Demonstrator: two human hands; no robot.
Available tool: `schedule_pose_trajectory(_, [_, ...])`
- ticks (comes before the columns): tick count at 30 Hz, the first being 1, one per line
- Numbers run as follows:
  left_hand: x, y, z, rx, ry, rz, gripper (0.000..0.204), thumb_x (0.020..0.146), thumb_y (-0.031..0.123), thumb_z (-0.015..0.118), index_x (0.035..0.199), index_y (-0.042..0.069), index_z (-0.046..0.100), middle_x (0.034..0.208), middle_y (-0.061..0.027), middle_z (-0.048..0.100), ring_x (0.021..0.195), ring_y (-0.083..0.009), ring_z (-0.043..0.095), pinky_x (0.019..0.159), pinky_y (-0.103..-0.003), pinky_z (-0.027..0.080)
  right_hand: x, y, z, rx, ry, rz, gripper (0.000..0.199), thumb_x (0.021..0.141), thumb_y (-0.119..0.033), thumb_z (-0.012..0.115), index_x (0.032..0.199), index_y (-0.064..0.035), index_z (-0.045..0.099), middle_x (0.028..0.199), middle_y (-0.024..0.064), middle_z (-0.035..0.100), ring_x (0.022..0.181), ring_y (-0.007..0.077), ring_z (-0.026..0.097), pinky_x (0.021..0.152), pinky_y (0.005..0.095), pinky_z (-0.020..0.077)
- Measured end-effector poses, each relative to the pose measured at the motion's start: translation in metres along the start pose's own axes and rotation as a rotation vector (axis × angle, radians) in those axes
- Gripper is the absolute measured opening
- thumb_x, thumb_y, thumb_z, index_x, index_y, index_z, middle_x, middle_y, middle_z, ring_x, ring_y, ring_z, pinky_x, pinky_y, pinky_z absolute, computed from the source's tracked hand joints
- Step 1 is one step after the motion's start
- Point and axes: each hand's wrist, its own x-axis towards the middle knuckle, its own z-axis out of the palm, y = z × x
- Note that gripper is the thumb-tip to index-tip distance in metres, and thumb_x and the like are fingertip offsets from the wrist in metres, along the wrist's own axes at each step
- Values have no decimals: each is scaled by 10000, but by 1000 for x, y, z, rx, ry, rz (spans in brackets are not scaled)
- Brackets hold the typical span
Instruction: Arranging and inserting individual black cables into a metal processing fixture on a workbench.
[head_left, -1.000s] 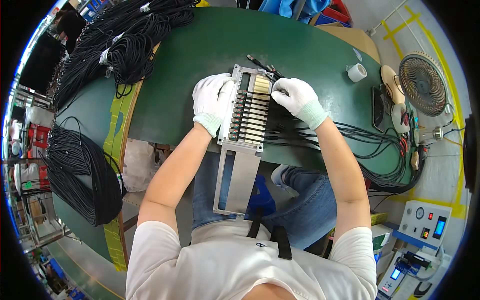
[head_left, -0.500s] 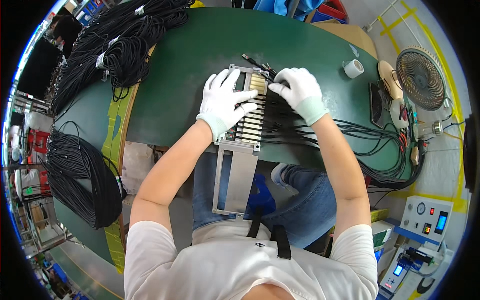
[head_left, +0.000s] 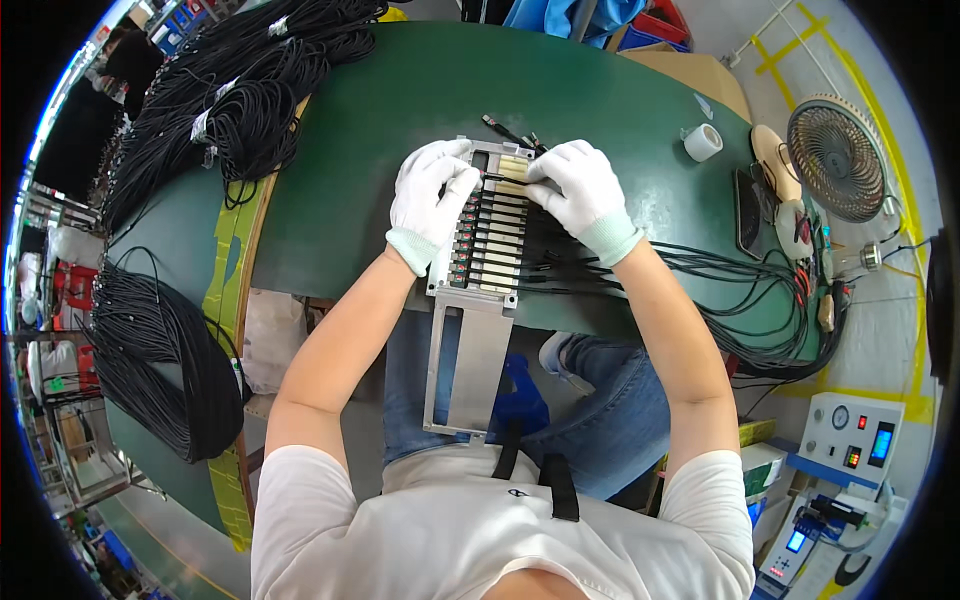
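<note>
Holding a black cable [head_left: 506,180] across a slotted metal fixture [head_left: 482,360]

Near the fixture's 12 o'clock end, the cable's long axis runs roughly from 9 to 3, crosswise to the fixture's own 12-to-6 length. The gloved right hand [head_left: 582,190] pinches it by the fixture's right edge, the cable pointing toward 9 from those fingertips. The gloved left hand [head_left: 428,195] is nearer the cable's left end, fingertips bent together right there; whether they grip it, I cannot tell. A row of parallel cables [head_left: 495,237] lies toward 6 o'clock.
</note>
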Motion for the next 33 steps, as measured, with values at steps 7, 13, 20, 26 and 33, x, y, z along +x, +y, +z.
schedule_pose_trajectory(7, [-3,4,-2,-7,-21,72,135,875,223,710,897,90,719,1240,-115,675,1222,-348,557,1058,-456,411,5,-25,7,262,-46,201,189,866,-293,710,912,-111,733,834,124,700,833,331,663,741,436,531])
schedule_pose_trajectory(13, [-4,3,0,390,116,36,102,850,232,716,850,131,727,1128,-48,708,1110,-300,603,1034,-439,396,-5,1,3,211,13,208,147,841,-260,715,882,-120,732,776,74,691,811,296,645,755,412,513])
schedule_pose_trajectory(20, [-4,-10,0,231,20,-145,169,925,263,619,935,127,719,1072,-46,733,1046,-266,642,999,-428,402,-4,5,1,-65,-5,59,80,823,-220,709,836,-143,725,726,36,656,796,259,616,732,398,464])
schedule_pose_trajectory(26, [-6,-18,1,233,23,-112,184,938,256,595,954,118,716,1056,-46,737,1020,-261,659,981,-436,409,-2,1,0,-63,29,50,77,820,-216,710,824,-139,706,723,31,643,799,257,613,735,395,461])
schedule_pose_trajectory(33, [-6,-17,0,240,11,-138,203,951,265,580,960,119,721,1067,-48,737,1035,-256,660,996,-436,404,-4,1,5,-102,19,25,60,814,-205,706,810,-146,694,718,19,637,796,245,613,733,398,461])
